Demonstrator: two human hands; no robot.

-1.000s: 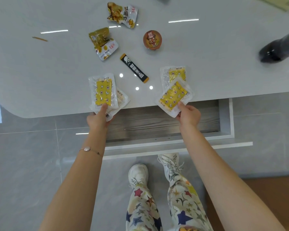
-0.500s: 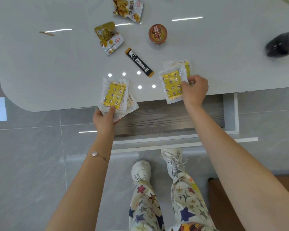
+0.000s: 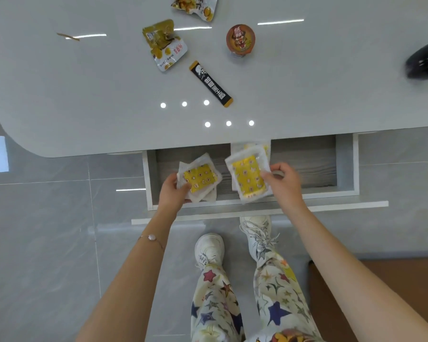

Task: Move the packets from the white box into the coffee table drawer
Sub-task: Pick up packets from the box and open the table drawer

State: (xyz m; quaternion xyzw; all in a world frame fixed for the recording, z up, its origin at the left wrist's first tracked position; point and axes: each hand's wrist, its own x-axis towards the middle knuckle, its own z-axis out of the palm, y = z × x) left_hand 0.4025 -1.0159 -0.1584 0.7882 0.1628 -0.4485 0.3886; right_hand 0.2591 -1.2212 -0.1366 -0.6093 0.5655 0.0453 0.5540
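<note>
The left hand (image 3: 172,193) has its grip closed on the near left corner of the left stack (image 3: 201,179) of yellow packets, thumb on top. The right hand (image 3: 283,182) pinches the right edge of the right stack (image 3: 248,177), whose far end reaches under the desk (image 3: 84,95) edge. Both stacks are inside the outline of the open drawer (image 3: 346,166), left of its middle, though I cannot tell whether they touch its wood-grain floor. This looks like the placing step: the packets are over their goal and not yet let go. The next move likely calls for lowering both stacks flat onto the floor and loosening the fingers so the layers do not slide apart. On the desk beyond lie a black stick sachet (image 3: 210,83), a round cup (image 3: 240,39) and an olive packet (image 3: 163,44).
</note>
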